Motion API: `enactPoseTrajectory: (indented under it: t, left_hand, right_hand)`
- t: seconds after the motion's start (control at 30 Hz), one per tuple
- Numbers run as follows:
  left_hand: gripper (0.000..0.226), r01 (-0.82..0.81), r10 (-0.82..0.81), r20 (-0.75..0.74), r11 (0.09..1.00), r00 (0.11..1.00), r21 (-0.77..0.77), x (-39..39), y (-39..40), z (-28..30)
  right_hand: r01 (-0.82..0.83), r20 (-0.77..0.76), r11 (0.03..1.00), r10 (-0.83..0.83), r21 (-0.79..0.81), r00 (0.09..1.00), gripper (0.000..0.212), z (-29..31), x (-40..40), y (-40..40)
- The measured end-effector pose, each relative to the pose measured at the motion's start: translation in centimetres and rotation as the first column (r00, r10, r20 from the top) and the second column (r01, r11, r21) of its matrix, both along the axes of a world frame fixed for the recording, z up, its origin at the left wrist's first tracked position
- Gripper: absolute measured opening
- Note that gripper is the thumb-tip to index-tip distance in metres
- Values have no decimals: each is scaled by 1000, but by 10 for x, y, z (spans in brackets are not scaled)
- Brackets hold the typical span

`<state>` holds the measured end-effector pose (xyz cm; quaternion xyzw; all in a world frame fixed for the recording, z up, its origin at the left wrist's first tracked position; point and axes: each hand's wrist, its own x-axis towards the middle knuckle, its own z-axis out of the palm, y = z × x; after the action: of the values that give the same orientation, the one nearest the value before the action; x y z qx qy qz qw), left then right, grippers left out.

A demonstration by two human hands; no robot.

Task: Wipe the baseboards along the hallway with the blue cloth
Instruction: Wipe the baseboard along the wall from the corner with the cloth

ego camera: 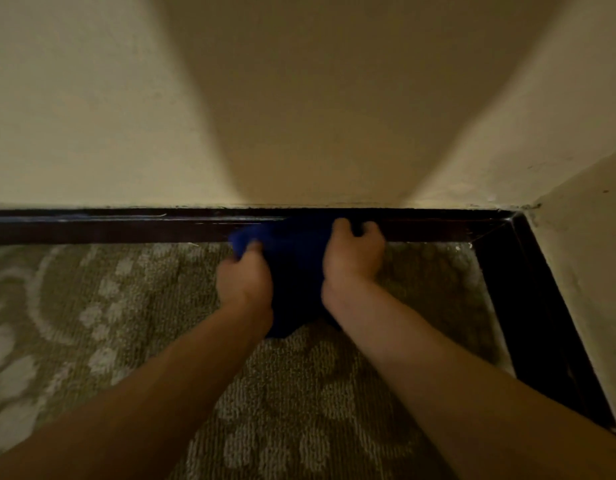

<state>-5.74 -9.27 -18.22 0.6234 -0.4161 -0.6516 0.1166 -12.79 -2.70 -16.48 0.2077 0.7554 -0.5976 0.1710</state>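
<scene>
Cloth: bunched deep-blue fabric cloth (292, 271) is gripped between both hands, pressed against dark glossy wooden baseboard (109, 225).
Left hand (244, 278): fingers curled round cloth's left edge.
Right hand (353, 256): fingers curled over cloth's right edge, at baseboard.
Floor: patterned beige carpet (91, 323) lies below the grip.

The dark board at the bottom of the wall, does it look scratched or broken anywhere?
A little. The baseboard has pale scuffs along its top edge at left, and whitish chips near the corner at right. Nothing looks broken. Both hands hold the blue cloth against it.
</scene>
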Motion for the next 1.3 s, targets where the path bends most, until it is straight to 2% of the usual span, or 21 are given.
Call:
enactPoseTrajectory:
  t: [0.03, 0.1, 0.13, 0.17, 0.23, 0.27, 0.37, 0.43, 0.5, 0.57, 0.63, 0.73, 0.77, 0.83, 0.9, 0.97, 1.03, 1.1, 1.17, 1.2, 1.3]
  left_hand:
    - [42, -30, 30, 9, 1000, 1000, -10, 4, -6, -5]
    - [47, -1, 2, -23, 999, 1000, 36, 5, -12, -11]
    - [43, 49, -46, -49, 996, 998, 73, 1, -10, -10]
    - [39, 117, -108, -90, 987, 990, 109, -2, -6, -6]
    - [36, 271, -238, -198, 949, 951, 160, -9, 3, 3]
    - [37, 323, -281, -231, 932, 931, 167, -11, 6, 5]
    - [35, 285, -259, -174, 948, 950, 145, -9, 0, -3]
    - [28, 197, -189, -75, 974, 979, 112, -3, -10, -13]
    - [32, 152, -154, 13, 983, 988, 100, 1, -19, -21]
    - [31, 148, -151, 25, 984, 988, 101, 4, -22, -22]
    - [22, 226, -222, -51, 968, 974, 108, -2, -17, -16]
    - [33, 474, -437, -222, 866, 872, 157, -20, 0, 1]
    - [35, 507, -471, -220, 848, 854, 154, -26, 4, 1]
    - [32, 422, -400, -163, 897, 902, 133, -30, 4, -7]
    - [26, 229, -224, -66, 970, 972, 85, -16, -7, -18]
    - [24, 71, -72, 44, 997, 996, 21, 6, -22, -25]
    - [20, 67, -66, 23, 997, 998, -28, 30, -36, -21]
    - [14, 222, -220, -125, 975, 967, -1, 44, -42, -9]
    - [18, 367, -350, -243, 930, 905, 27, 51, -35, -1]
    - [20, 392, -369, -268, 919, 890, 35, 49, -31, -2]
    - [22, 349, -314, -281, 933, 907, 85, 31, -22, -13]
  right_hand:
    - [-69, 17, 997, 69, -18, 997, 34, -2, 3, -3]
    - [-132, 30, 991, 133, -18, 991, 23, -1, -1, 4]
    - [-101, 25, 995, 102, -13, 994, 11, 0, -6, 12]
    - [-41, 4, 999, 41, -8, 999, 11, 0, -13, 21]
    - [98, -67, 994, -95, 42, 993, 29, 0, -26, 36]
    - [144, -98, 987, -137, 68, 986, 28, 0, -29, 38]
    - [165, -121, 977, -149, 137, 981, 14, -3, -22, 25]
    - [76, -85, 990, -66, 117, 994, 10, -6, -10, 12]
    - [-83, 13, 994, 83, 67, 996, 21, -5, 1, 3]
    - [-153, 110, 988, 151, 10, 982, 33, -6, 0, 8]
    - [-55, 104, 998, 52, 25, 993, 30, -5, -13, 26]
    - [224, 89, 971, -232, 83, 969, 36, -9, -41, 52]
    - [265, 105, 961, -273, 84, 956, 40, -9, -45, 54]
    - [246, 100, 965, -255, 94, 962, 42, -10, -42, 42]
    - [109, 109, 992, -114, 59, 987, 40, -14, -23, 17]
    - [-58, 166, 997, 64, -44, 984, 47, -11, 1, -3]
    - [-121, 196, 986, 142, -111, 970, 55, -9, 9, -8]
    - [-86, 160, 991, 101, -98, 982, 39, -7, 3, 3]
    - [-57, 85, 998, 59, -29, 995, 17, -4, 0, 17]
    - [-34, 30, 999, 35, -13, 999, 10, -4, 0, 20]
    - [8, -129, 1000, -6, 17, 992, 11, -7, 6, 17]
